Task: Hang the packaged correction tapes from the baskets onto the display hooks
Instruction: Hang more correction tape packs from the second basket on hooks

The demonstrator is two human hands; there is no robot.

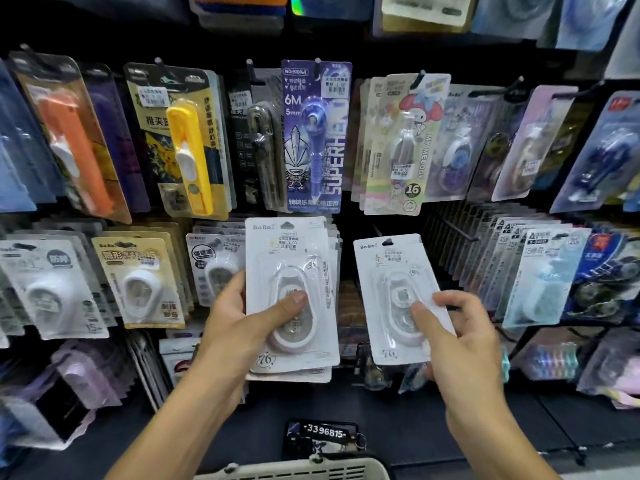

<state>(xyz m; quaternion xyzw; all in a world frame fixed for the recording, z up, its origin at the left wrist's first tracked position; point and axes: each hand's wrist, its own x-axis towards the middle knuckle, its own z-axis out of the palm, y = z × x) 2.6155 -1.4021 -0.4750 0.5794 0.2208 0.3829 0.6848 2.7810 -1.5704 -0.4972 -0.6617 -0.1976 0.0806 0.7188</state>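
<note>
The left hand (pixel 239 327) grips a stack of white packaged correction tapes (pixel 294 299) at centre frame, thumb pressed on the front blister, fingers curled behind; the right hand (pixel 460 337) pinches a single white packet (pixel 394 292) by its lower right edge, just right of the stack and apart from it; behind both, rows of hanging packets fill the dark display rack (pixel 450 220), a purple one (pixel 315 133) at upper centre; a pale basket rim (pixel 294 471) shows at the bottom edge

basket (pixel 298 471) cut off below, price labels (pixel 288 243) perhaps too blurred to read
</note>
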